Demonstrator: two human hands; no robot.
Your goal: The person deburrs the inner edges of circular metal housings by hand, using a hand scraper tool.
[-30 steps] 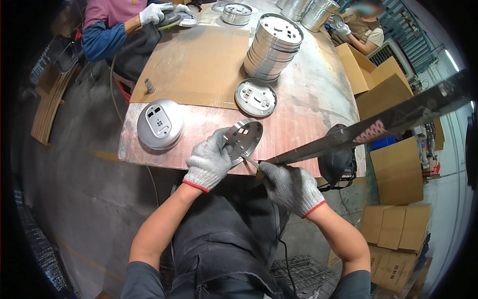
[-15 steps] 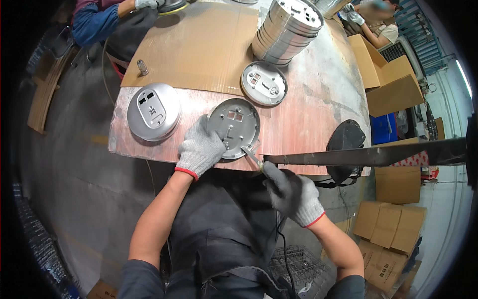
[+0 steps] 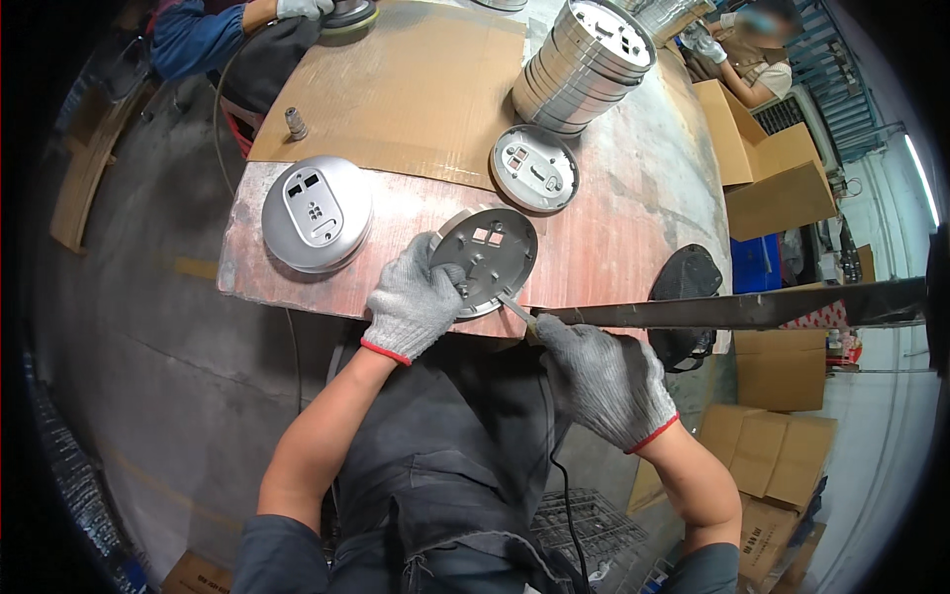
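Note:
My left hand (image 3: 416,297), in a grey knit glove with a red cuff, grips the left side of a round grey metal cover (image 3: 503,247). The cover is tilted near the table's front edge, its inner face with studs and two square holes showing. In my gloved right hand (image 3: 609,381) is a thin metal hand tool (image 3: 517,309); its tip touches the cover's lower rim, and its exact kind is hard to make out. A similar round cover (image 3: 535,168) lies just beyond. To the left sits a domed silver housing (image 3: 315,213) with an oval panel.
Stacked round covers (image 3: 584,69) stand at the back, beside a cardboard sheet (image 3: 396,89) bearing a small metal fitting (image 3: 296,124). A metal bar (image 3: 732,309) crosses in from the right by a black cap (image 3: 685,282). Two co-workers sit across the table.
The held cover has tilted up and shifted slightly right with my left hand. My right hand has moved a little right and down, the tool still at the rim.

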